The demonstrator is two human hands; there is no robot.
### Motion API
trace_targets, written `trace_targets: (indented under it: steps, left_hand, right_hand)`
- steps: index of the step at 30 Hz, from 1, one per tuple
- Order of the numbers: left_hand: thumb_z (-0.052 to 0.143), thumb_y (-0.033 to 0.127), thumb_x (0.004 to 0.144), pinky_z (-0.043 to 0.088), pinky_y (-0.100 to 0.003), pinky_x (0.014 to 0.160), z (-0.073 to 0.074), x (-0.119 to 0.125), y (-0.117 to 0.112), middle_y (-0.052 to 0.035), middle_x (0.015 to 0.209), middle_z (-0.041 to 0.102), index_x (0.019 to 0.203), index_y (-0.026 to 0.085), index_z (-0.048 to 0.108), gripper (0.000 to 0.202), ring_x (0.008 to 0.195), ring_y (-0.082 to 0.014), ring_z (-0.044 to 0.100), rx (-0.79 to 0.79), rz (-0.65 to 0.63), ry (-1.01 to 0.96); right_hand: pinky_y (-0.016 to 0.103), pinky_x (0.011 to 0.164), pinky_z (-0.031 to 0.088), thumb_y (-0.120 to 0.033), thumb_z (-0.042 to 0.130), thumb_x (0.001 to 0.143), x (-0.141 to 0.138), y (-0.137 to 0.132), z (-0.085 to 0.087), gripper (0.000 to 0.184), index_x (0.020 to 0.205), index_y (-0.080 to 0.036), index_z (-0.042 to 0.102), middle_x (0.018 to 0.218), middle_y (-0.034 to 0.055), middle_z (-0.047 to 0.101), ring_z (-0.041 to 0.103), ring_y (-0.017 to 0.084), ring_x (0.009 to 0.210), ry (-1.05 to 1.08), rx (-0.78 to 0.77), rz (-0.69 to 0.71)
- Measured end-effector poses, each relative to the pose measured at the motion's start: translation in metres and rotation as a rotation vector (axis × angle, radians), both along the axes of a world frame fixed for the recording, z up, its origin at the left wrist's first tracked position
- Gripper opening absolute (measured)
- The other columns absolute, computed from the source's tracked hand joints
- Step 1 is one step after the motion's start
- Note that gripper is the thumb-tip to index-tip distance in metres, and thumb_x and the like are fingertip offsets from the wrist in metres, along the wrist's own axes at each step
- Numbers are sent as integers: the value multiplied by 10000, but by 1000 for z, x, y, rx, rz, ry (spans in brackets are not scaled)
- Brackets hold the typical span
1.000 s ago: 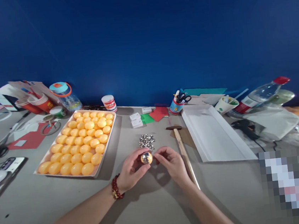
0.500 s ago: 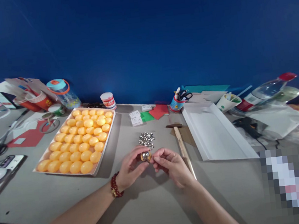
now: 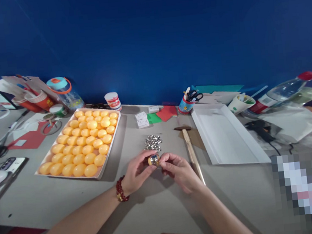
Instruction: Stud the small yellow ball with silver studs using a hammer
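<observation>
The left hand [image 3: 136, 174] is curled around a small orange-yellow ball with a silvery, reflective covering [image 3: 153, 161], thumb on the near side and fingers on the far side. The thumb and forefinger of the right hand [image 3: 180, 170] are drawn close at the ball's right edge; whether they pinch a small part or merely press on the ball cannot be told. Printing on the small white rectangular boxes [image 3: 142, 123], the red-and-white lidded tub [image 3: 112, 101] and the clear plastic bottle with a red cap [image 3: 289, 90] is too small to read. The ball shows bright facets across its middle, with bare orange-yellow at the left. It is between the hands, on the near side of a loose pile of shiny silver pieces [image 3: 153, 142] on the grey tabletop [image 3: 166, 212].
</observation>
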State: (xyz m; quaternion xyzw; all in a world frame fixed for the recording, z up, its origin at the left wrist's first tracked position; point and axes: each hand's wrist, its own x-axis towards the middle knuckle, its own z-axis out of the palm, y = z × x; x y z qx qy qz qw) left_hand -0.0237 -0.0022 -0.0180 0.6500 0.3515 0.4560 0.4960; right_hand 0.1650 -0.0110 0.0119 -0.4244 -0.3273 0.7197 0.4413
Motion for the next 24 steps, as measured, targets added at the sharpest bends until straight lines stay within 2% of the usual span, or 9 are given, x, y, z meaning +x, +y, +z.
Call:
trace_targets:
  steps: [8, 24]
  left_hand:
    - [618, 281, 902, 522, -361, 972, 1, -1, 1, -123, 1268, 614, 1255, 198, 595, 363, 1128, -246, 625, 18, 3, 44]
    - [622, 270, 900, 519, -329, 960, 9, 0, 3, -119, 1240, 625, 1237, 185, 608, 348, 1119, -225, 617, 56, 11, 73]
  right_hand:
    - [231, 589, 422, -376, 860, 676, 0, 1, -2, 268, 727, -186, 677, 743, -15, 587, 511, 94, 599, 39, -36, 11]
    - [255, 648, 433, -394, 820, 730, 1, 1, -5, 272, 769, -178, 661, 796, 1, 595, 527, 109, 649, 50, -18, 42]
